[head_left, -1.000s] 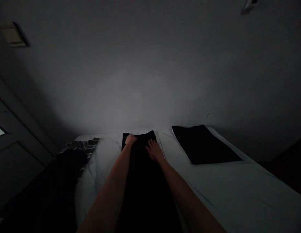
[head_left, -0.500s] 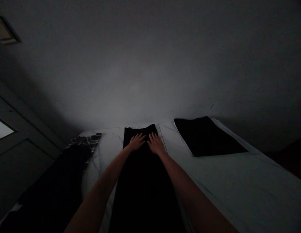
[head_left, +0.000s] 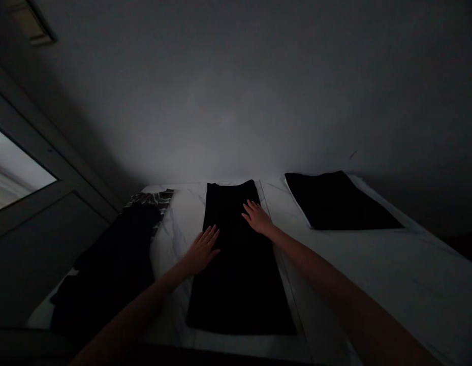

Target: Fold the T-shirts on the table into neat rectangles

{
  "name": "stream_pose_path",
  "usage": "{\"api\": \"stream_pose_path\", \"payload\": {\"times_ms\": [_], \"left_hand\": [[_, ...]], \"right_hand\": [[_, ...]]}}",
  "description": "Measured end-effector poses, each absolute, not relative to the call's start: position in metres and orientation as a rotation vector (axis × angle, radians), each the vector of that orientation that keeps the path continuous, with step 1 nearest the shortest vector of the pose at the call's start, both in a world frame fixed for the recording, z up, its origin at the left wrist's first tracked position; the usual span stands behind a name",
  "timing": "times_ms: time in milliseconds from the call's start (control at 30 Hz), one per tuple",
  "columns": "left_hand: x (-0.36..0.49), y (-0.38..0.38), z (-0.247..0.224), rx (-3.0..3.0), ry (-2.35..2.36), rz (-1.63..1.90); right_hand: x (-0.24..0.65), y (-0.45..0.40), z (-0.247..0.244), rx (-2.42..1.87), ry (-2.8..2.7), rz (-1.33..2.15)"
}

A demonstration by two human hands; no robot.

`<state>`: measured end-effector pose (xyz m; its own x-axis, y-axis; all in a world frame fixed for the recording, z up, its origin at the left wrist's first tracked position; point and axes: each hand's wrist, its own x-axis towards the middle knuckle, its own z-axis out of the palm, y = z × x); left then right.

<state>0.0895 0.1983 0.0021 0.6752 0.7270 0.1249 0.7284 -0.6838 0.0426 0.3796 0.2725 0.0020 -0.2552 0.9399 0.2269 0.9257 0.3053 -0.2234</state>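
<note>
A long black garment [head_left: 239, 284] lies flat on the white marbled surface, its narrower end toward the wall; its exact kind is too dark to tell. My left hand [head_left: 202, 249] is over its left edge, about halfway along, fingers stretched out. Farther up, near the right edge, my right hand [head_left: 256, 216] rests with fingers spread. Neither hand grips the cloth. To the right, a folded black cloth [head_left: 338, 203] lies on the same surface.
Dark clothes [head_left: 109, 264] are heaped at the left, with a patterned cloth [head_left: 163, 201] under their far end. The marbled surface [head_left: 357, 274] meets a grey wall [head_left: 236, 101]. A door with a glass pane [head_left: 18, 168] stands at the far left.
My left hand has slid toward me and to the garment's left edge. My right hand stays near the far end, toward the right edge. The view has shifted, showing the garment's near hem.
</note>
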Motion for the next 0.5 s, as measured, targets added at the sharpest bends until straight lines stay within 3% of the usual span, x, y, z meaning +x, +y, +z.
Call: {"api": "stream_pose_path", "payload": {"times_ms": [267,500], "left_hand": [[0.048,0.065,0.025,-3.093,-1.061,-0.138],[0.023,0.057,0.026,-3.078,-0.928,-0.126]], "right_hand": [[0.395,0.098,-0.01,-1.347,-2.521,0.077],[0.426,0.0,0.018,-1.081,-2.66,0.425]]}}
